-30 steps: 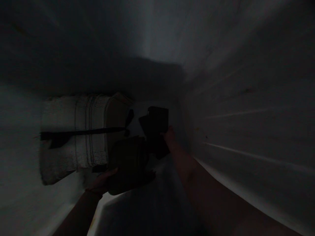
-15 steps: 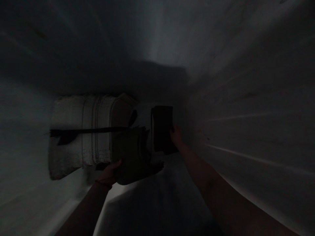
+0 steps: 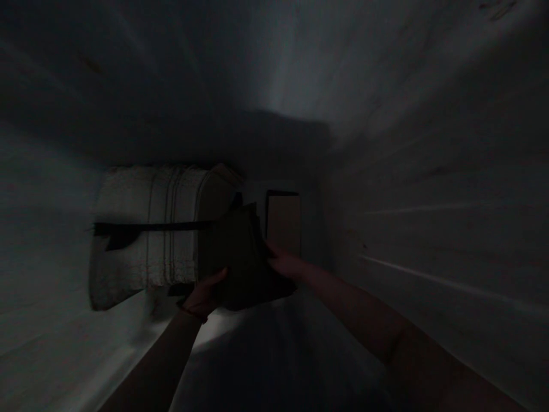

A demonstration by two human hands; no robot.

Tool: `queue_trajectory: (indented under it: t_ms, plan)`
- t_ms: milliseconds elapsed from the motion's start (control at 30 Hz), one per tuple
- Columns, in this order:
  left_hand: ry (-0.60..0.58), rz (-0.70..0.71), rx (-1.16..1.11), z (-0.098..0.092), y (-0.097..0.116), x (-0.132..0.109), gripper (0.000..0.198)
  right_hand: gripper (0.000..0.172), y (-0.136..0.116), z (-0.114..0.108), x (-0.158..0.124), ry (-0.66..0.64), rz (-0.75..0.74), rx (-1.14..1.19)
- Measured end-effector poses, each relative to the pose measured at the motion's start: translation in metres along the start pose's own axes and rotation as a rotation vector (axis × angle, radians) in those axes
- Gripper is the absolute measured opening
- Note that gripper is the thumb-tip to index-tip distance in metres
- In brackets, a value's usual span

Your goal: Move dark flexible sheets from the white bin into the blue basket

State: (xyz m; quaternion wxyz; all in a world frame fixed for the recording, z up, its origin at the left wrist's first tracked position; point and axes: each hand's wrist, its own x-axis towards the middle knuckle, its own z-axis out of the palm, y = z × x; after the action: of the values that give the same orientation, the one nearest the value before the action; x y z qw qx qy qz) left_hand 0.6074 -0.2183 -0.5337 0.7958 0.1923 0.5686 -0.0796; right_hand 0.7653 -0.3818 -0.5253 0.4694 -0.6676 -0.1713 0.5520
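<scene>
No text, label, brand, number or sign could be read anywhere in the dim view. The pale woven sack point(image 3: 128, 229) on the left carried only grey stripes point(image 3: 166, 229) and a black strap point(image 3: 150, 226), the tan cardboard panel point(image 3: 283, 223) farther right showed no legible marking, and the dark folded cloth point(image 3: 240, 257) was too shadowed to tell.

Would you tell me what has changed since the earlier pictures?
The right hand has moved left, off the dark flat piece, onto the dark folded cloth, which the left hand still holds. A tan rectangle now shows. The pale woven sack stayed put.
</scene>
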Motion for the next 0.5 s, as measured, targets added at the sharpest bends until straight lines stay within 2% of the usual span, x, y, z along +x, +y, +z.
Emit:
queue_trajectory:
  t_ms: [67,167,267,333,433,500]
  plan:
    - [0.023,0.022,0.018,0.002,-0.005,0.002,0.026,0.047,-0.002,0.007,0.0,-0.059,0.021,-0.014]
    - [0.043,-0.003,0.015,-0.006,-0.012,0.004,0.03,0.039,-0.002,0.003,0.012,0.003,0.115,-0.176]
    - [0.01,0.005,0.014,-0.018,-0.014,0.007,0.042,0.042,0.002,-0.009,0.034,0.128,0.205,-0.287]
    - [0.01,0.01,0.038,-0.026,-0.014,0.009,0.052,0.045,0.008,-0.014,0.049,0.261,0.285,-0.382]
    - [0.028,-0.018,0.057,-0.033,-0.012,0.008,0.056,0.048,0.023,-0.007,0.059,0.469,0.419,-0.567]
    - [0.04,-0.059,0.049,-0.037,-0.009,0.006,0.053,0.059,0.037,0.003,0.056,0.528,0.463,-0.686]
